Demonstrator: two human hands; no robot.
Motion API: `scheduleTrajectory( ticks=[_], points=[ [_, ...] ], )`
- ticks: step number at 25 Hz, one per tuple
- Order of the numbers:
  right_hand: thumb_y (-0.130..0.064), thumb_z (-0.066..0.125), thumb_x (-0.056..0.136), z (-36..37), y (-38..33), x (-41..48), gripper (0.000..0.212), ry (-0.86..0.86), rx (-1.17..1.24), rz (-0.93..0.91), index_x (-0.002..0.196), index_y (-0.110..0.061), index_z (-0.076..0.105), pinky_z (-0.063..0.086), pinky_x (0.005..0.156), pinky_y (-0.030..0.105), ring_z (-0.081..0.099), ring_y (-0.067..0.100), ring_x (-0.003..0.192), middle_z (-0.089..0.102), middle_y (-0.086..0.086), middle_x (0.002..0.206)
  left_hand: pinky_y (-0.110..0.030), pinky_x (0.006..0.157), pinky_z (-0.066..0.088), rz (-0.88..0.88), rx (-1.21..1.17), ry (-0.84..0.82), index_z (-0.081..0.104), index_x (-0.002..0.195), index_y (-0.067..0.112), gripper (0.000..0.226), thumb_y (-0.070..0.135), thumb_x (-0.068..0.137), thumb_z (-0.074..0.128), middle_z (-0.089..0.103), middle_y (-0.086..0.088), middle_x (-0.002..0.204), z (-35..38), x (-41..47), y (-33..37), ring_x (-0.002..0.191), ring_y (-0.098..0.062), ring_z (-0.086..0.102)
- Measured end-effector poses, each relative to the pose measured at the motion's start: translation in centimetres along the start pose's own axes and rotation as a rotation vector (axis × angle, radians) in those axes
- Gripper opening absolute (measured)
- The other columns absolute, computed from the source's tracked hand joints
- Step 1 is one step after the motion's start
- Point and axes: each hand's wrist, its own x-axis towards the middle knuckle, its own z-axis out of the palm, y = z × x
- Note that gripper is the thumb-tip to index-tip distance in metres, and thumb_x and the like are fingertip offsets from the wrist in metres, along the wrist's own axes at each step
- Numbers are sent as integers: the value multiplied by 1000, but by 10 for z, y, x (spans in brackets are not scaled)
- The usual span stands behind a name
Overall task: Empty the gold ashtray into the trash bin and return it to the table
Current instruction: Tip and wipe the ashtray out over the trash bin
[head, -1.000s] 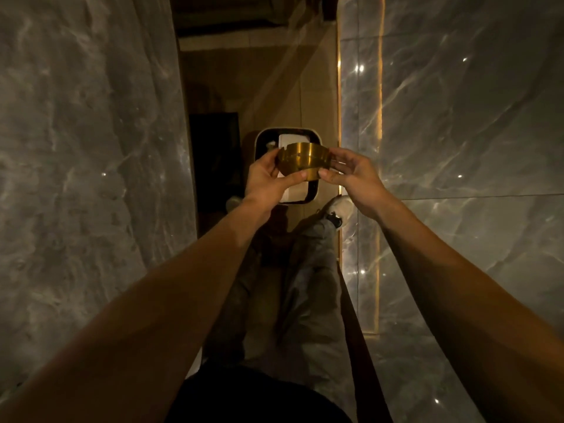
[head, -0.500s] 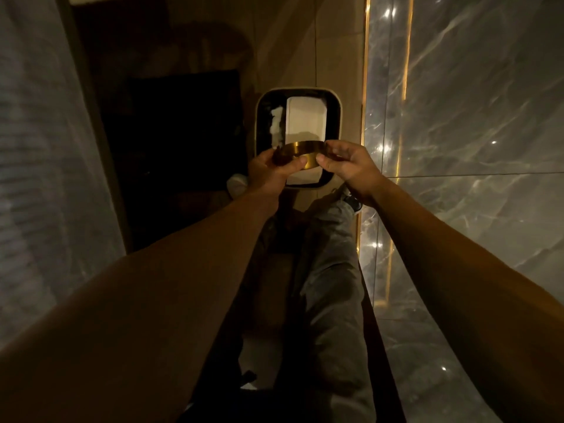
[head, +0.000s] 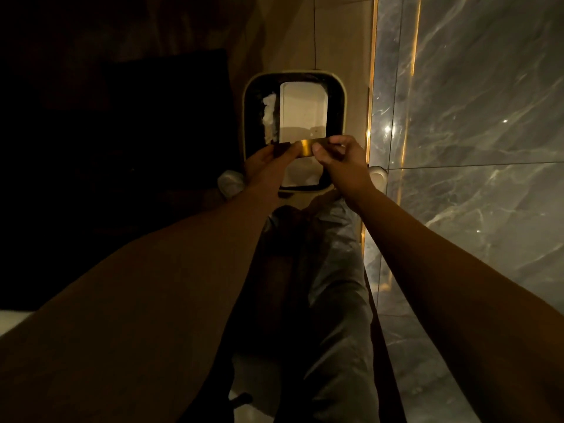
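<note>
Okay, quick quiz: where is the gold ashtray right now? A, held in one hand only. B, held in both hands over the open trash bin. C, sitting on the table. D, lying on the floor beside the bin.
B: the left hand and right hand both grip the gold ashtray above the open trash bin.

The tan tiled floor carries the open trash bin beside a marble wall.

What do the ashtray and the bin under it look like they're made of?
The gold ashtray, held by the left hand and right hand, looks like polished or brushed metal: a bright gold band of reflection runs across its side. The trash bin seems to be matte plastic, going by its smooth pale rounded rim with no glare, though the dim light leaves that open.
</note>
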Motion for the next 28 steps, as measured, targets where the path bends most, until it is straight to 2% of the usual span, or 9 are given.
scheduleTrajectory(
  ticks=[3,5,8,11,17,20,23,26,28],
  points=[
    [-13,67,89,8,5,10,40,44,-84,-86,120,3,49,51,76,11,63,23,105,62,20,119,-16,53,54,3,-35,34,75,94,12,17,19,79,80,75,0,84,3,15,0,67,-4,70],
    [-17,67,90,14,6,14,38,56,-138,-115,120,0,51,48,73,5,60,15,100,63,15,117,-14,59,56,-6,-12,88,72,97,11,24,22,78,81,73,-8,98,5,23,2,77,-8,68],
    [-21,62,93,20,11,21,34,28,-179,-126,123,-7,51,48,87,16,59,16,109,62,11,122,-29,87,58,-33,-34,153,64,108,7,43,26,75,83,68,-12,117,8,37,4,103,-21,67],
    [-14,58,94,22,15,25,34,29,-170,-126,128,-9,50,45,96,25,58,21,117,61,12,126,-41,98,54,-79,27,154,63,95,16,36,38,74,82,67,-10,116,11,47,5,110,-26,64],
    [-11,55,93,20,19,32,48,25,-308,-103,140,-11,45,42,109,39,50,26,126,51,15,135,-47,96,54,-50,237,97,64,73,22,27,44,90,63,71,-14,106,12,59,-5,104,-28,67],
    [-12,54,93,18,20,32,50,22,-369,-114,142,-10,42,41,109,37,48,29,126,48,18,134,-48,100,52,-35,224,73,69,103,18,20,31,96,56,67,-10,113,12,58,-7,110,-29,64],
    [-16,54,94,18,17,36,47,11,-393,-138,140,-10,44,44,104,36,51,28,122,52,18,130,-47,100,52,1,219,40,55,131,20,37,14,95,54,61,-9,125,15,53,-4,116,-30,60],
    [-17,55,94,19,15,39,40,9,-360,-135,133,-8,48,48,99,35,55,27,118,57,16,127,-21,80,56,86,280,-33,47,138,18,56,4,86,65,58,-14,133,16,44,-4,116,-26,59],
    [-10,52,93,19,15,39,40,8,-356,-145,133,-7,49,46,98,29,54,26,121,57,16,129,-17,88,52,131,380,-73,40,144,18,74,-1,80,71,54,-12,139,13,43,-3,123,-22,55]
  ],
)
